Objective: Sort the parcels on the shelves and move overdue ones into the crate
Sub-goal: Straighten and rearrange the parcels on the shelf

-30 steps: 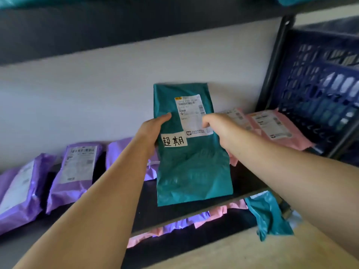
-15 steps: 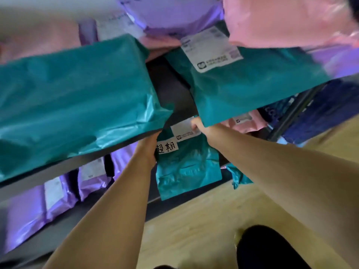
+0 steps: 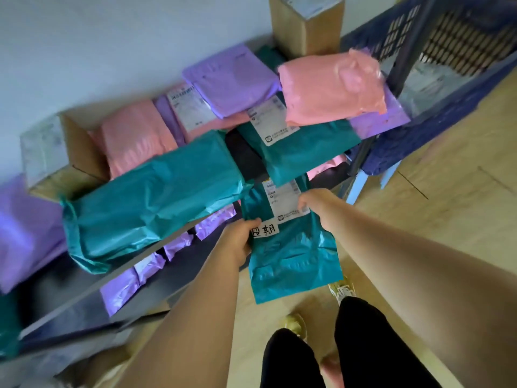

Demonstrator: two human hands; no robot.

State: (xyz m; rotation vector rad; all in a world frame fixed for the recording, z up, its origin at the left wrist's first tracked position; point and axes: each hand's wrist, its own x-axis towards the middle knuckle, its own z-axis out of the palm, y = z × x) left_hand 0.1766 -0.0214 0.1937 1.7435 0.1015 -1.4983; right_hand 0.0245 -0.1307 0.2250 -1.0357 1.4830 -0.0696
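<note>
Wooden floor (image 3: 447, 214) ran under and to the right of both hands, and a pale wall (image 3: 98, 51) rose far beyond them. Above the hands lay the top shelf (image 3: 243, 161), crowded with pink, purple and teal parcels; a big teal one (image 3: 156, 197) sat just above the left hand (image 3: 237, 239), and a pink one (image 3: 330, 91) lay well above the right hand (image 3: 313, 203). A cardboard box (image 3: 305, 26) stood further back. The blue crate (image 3: 447, 65) stood up and to the right of the right hand, well apart from it. Purple parcels (image 3: 126, 287) lined the lower shelf left of the left hand. Black trouser legs (image 3: 363, 345) showed below the arms.

A second earlier the view had been level with the lower shelf, where the held parcel (image 3: 291, 259) stood against the wall. By now the view had risen to look down over the top shelf, and the parcel had come off the shelf and hung over the floor, its upper end just under the top shelf's edge.

Both arms reached forward. The left hand gripped the parcel's left edge, thumb on the front over the handwritten label (image 3: 267, 229). The right hand pinched the right edge beside the shipping label (image 3: 285, 201). The parcel hung between the two hands, its lower end loose.
</note>
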